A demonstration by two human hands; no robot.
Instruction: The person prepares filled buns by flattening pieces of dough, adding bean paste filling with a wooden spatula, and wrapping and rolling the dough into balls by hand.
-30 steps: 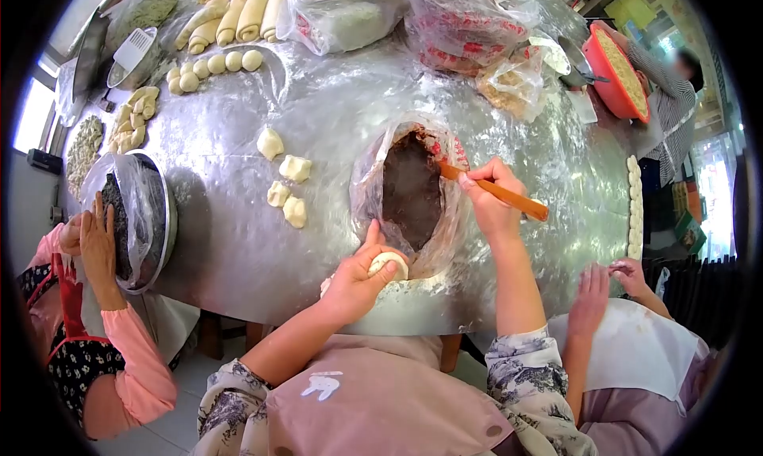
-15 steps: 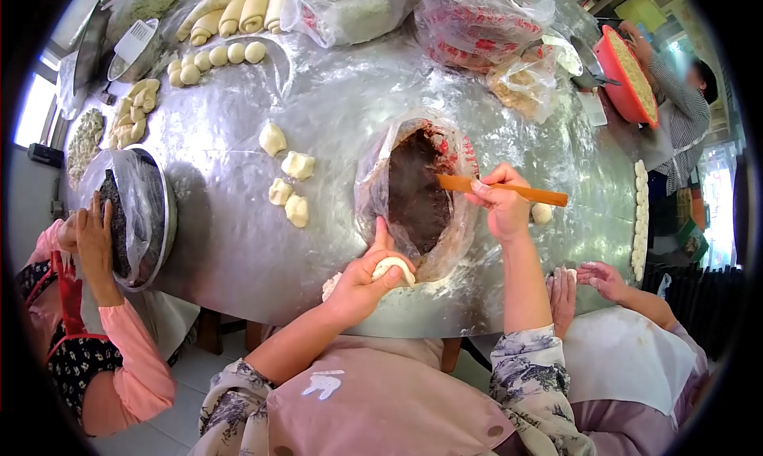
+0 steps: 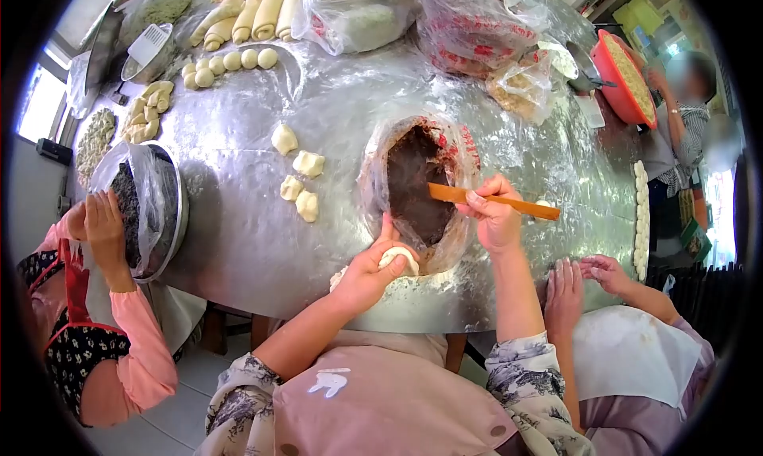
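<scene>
One stick point(image 3: 528, 208), long axis nearly parallel to the table point(image 3: 246, 241)'s near edge, tip at the dark filling point(image 3: 412, 178) in the bag point(image 3: 374, 187), butt towards the right edge! The right hand point(image 3: 496, 219) pinches it between thumb and fingers, forearm in over the near edge. And the left hand point(image 3: 367, 279), close to that edge, cups the dough point(image 3: 401, 256), thumb across it, index finger pointing up the bag's side.

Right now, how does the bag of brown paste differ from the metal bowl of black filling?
The bag is crinkled plastic; the bowl, rigid metal. The bag's paste is brown; the bowl's filling, black. The right hand holds a stick over the bag; a co-worker's hand is at the bowl. Both hold dark contents.
</scene>
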